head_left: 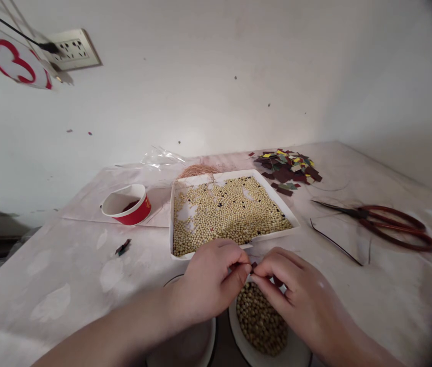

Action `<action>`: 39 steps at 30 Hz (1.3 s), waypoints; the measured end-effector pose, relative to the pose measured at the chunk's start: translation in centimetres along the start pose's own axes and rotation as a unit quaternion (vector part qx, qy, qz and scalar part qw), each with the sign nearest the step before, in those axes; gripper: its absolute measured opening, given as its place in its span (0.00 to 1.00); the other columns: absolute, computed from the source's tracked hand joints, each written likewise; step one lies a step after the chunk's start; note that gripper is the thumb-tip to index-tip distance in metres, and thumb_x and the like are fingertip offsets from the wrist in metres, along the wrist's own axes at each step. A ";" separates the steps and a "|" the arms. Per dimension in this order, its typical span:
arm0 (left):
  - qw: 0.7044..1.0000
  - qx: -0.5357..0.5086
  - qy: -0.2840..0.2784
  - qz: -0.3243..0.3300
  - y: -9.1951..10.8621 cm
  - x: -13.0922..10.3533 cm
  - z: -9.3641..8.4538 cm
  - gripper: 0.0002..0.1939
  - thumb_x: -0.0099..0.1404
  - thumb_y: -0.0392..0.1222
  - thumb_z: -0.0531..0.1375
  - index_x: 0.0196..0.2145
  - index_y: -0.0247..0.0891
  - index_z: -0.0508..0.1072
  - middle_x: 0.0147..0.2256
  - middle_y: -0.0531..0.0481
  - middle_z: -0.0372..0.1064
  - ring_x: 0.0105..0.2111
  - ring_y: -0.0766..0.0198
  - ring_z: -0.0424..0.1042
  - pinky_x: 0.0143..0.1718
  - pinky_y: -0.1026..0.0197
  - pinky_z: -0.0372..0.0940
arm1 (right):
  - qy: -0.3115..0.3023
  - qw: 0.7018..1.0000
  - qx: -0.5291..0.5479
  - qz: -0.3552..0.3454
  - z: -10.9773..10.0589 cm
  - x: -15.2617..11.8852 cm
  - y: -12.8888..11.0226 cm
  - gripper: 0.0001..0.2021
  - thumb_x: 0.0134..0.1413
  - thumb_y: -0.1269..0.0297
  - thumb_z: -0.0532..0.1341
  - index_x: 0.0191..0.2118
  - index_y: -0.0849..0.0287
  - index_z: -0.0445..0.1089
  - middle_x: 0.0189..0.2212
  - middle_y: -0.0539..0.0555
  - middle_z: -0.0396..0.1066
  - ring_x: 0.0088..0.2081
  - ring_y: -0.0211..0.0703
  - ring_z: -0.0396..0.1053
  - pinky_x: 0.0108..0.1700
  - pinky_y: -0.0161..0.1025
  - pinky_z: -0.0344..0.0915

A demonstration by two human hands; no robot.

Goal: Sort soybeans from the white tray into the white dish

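My left hand [216, 275] and my right hand [292, 285] meet fingertip to fingertip, pinching a small dark reddish piece [253, 266] between them. Below them is a round bowl [296, 352] holding brownish-gold beads [261, 318]. Another round dish [185, 346] lies under my left wrist, partly hidden by the arm. Just beyond my hands a white tray [171, 219] holds many small pale yellow beads [234, 209] with a few dark ones among them.
A red and white paper cup [133, 211] stands left of the tray. Behind it lie clear plastic [162, 157] and copper-coloured strands [198, 171]. Coloured scraps [286, 167] are piled back right. Scissors [387, 224] and a thin curved tool [336, 242] lie right.
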State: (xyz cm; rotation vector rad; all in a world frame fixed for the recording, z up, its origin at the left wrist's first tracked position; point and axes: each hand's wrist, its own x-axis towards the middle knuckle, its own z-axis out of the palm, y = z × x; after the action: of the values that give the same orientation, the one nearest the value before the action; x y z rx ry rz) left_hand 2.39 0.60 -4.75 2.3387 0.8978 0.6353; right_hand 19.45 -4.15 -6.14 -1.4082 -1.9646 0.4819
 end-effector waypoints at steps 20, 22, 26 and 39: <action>0.999 0.040 -0.010 -0.011 0.5 0.2 -0.2 0.04 0.60 0.34 0.53 0.28 0.37 0.65 0.28 0.52 0.65 0.33 0.66 0.63 0.32 0.63 0.57 | 0.140 0.982 -0.128 -0.006 -1.4 1.3 3.5 0.13 0.55 0.69 0.52 0.46 0.61 0.66 0.44 0.60 0.69 0.47 0.49 0.64 0.49 0.48 0.62; 0.998 0.053 -0.014 -0.007 0.5 0.2 -0.2 0.05 0.61 0.34 0.52 0.28 0.36 0.65 0.29 0.51 0.64 0.33 0.65 0.63 0.32 0.63 0.57 | 0.119 0.979 -0.161 -0.020 -0.8 1.7 4.6 0.17 0.54 0.72 0.51 0.49 0.64 0.65 0.49 0.62 0.66 0.52 0.51 0.61 0.54 0.50 0.58; 0.998 0.065 -0.020 -0.008 0.5 0.1 -0.2 0.05 0.61 0.35 0.52 0.28 0.36 0.65 0.28 0.51 0.64 0.32 0.64 0.63 0.32 0.62 0.57 | 0.039 0.987 -0.154 -0.002 -0.1 2.0 5.7 0.15 0.52 0.74 0.52 0.45 0.63 0.68 0.44 0.61 0.70 0.48 0.51 0.64 0.50 0.48 0.62; 0.994 0.096 -0.011 -0.040 0.3 0.0 0.2 0.06 0.61 0.36 0.52 0.29 0.37 0.66 0.29 0.50 0.65 0.31 0.64 0.64 0.31 0.61 0.58 | -0.045 0.997 -0.044 0.048 -0.5 1.9 4.3 0.10 0.56 0.66 0.53 0.26 0.58 0.68 0.25 0.52 0.69 0.31 0.43 0.66 0.33 0.39 0.61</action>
State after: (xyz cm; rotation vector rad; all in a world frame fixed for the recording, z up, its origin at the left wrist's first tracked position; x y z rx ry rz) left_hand 2.63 0.36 -4.66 2.4581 1.0801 0.5078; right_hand 22.39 -0.91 -7.95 -1.5657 -2.0176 0.5153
